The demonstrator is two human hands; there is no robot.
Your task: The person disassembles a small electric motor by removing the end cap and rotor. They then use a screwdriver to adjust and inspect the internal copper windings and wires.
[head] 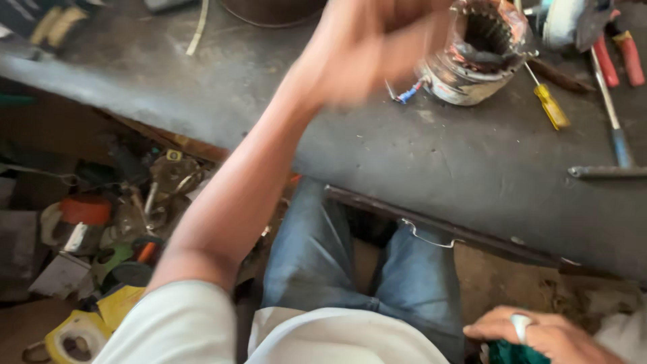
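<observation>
My left arm reaches up from the lower left, and my left hand [367, 47] is blurred by motion over the dark workbench [438, 158]. Its fingers look curled, right against the left rim of a motor stator [475, 57] with copper windings and a toothed bore. Whether the hand grips the stator is unclear. Small blue-tipped wires [406, 94] stick out below the stator. My right hand [539, 334], with a white ring, rests at the bottom right with its fingers closed over a green cloth [515, 354]. My legs in blue jeans [317, 249] are under the bench.
A yellow-handled screwdriver [551, 106], red-handled pliers [617, 57] and a long tool with a blue grip [620, 145] lie right of the stator. A metal drawer handle [428, 236] hangs under the bench edge. A heap of parts and containers [101, 236] fills the floor at left.
</observation>
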